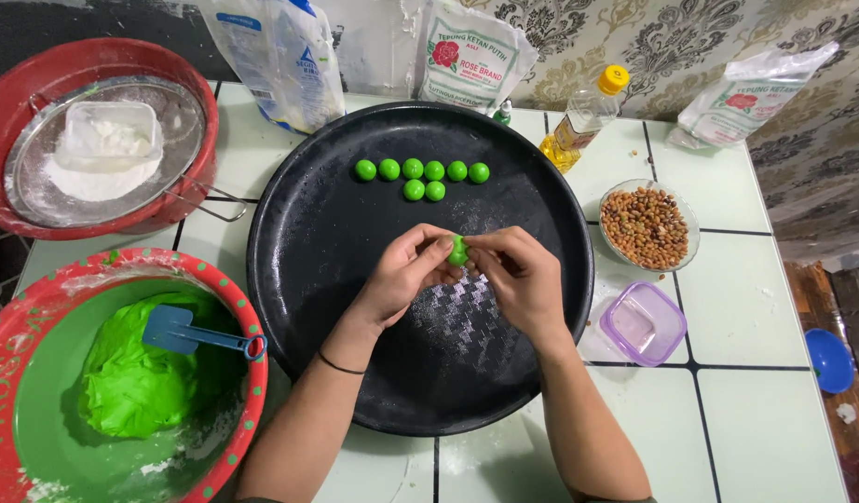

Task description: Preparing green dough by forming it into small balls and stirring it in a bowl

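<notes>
Both hands are meeting over the middle of the black tray [299, 279], pinching one small green dough piece [458, 250] between them. The left hand [402, 275] is curling its fingers narrowly around the piece from one side, and the right hand [523, 279] is closing thumb and fingertips on it from the other, so the soft dough is being supported all round while it is pressed.

Eight finished green balls [422, 175] are lying in two short rows near the tray's far edge, spaced just apart, likely so they are not sticking together.

At the table's near left corner a red bowl [248, 373] is holding the green dough mass [136, 382] with a blue scraper [173, 328] resting on it, close to the left hand. A bowl of peanuts [646, 226] is sitting just beside the tray's right edge, within the right hand's reach, with an empty purple tub [644, 322] near it.
</notes>
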